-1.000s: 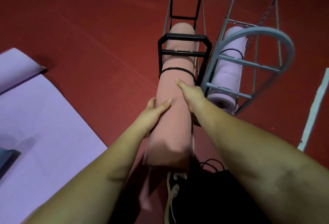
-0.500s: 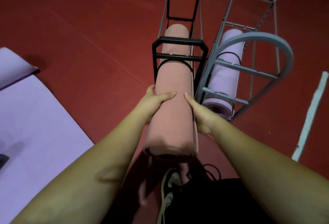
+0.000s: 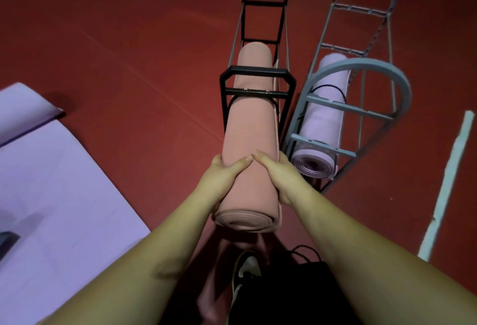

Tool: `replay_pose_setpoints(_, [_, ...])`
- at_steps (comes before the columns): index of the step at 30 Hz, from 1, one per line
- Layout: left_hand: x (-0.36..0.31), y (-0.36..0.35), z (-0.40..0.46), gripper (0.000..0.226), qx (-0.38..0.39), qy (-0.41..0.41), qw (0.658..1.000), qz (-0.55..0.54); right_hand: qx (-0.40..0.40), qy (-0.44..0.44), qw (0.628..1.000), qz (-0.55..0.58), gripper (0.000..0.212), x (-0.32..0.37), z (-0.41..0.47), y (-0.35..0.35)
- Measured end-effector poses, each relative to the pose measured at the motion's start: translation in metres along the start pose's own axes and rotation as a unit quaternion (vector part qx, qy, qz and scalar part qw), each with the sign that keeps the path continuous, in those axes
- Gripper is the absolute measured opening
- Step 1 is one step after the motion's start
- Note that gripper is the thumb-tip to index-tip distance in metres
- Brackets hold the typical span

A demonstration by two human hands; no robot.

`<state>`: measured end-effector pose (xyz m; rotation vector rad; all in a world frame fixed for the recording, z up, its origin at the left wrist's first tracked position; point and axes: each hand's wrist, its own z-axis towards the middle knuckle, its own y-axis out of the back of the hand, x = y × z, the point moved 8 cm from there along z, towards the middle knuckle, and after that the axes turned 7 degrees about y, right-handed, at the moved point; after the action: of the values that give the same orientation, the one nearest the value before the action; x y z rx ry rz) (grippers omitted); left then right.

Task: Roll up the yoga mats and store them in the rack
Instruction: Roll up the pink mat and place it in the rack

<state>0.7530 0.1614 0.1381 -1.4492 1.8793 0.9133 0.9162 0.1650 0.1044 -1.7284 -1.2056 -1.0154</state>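
left hand point(image 3: 224, 175) and right hand point(image 3: 278, 173) grip pink mat point(image 3: 249, 128), thumbs now touching on top | mat pushed deeper through black rack point(image 3: 258, 76) than before, near end still out | purple roll point(image 3: 322, 123) in grey rack point(image 3: 361, 87) right of black rack | flat purple mat point(image 3: 51, 182) left | no writing readable

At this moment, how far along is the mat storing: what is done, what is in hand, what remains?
Done: a rolled lilac mat already sits in the grey rack. In hand: the left hand and right hand grip the rolled pink mat, which is part way into the black rack, its near end sticking out toward the person. Left: seating it fully, then rolling the purple mat lying flat on the floor.
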Motion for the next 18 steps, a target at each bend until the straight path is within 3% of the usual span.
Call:
replay_pose_setpoints(6, [-0.035,-0.001,0.047,0.063,0.019,-0.012,0.999,-0.033,-0.018,0.007,0.998,-0.057,0.106,0.031,0.055,0.000])
replay_pose_setpoints(11, [-0.064,-0.001,0.084,0.083,0.008,-0.019,0.999,-0.048,-0.043,0.020,0.992,-0.116,0.124,0.057,0.109,0.003])
replay_pose_setpoints(13, [-0.069,0.000,0.097,0.090,0.003,-0.023,0.999,-0.042,-0.037,0.027,0.993,-0.112,0.111,0.066,0.114,-0.001])
replay_pose_setpoints(16, [-0.071,0.003,0.102,0.080,-0.015,-0.031,0.999,-0.015,-0.020,0.008,0.999,-0.035,0.073,0.054,0.101,0.003])
replay_pose_setpoints(18, [-0.065,0.010,0.100,0.076,-0.043,-0.024,0.999,0.012,0.004,-0.066,0.998,-0.005,0.077,0.028,0.084,0.008])
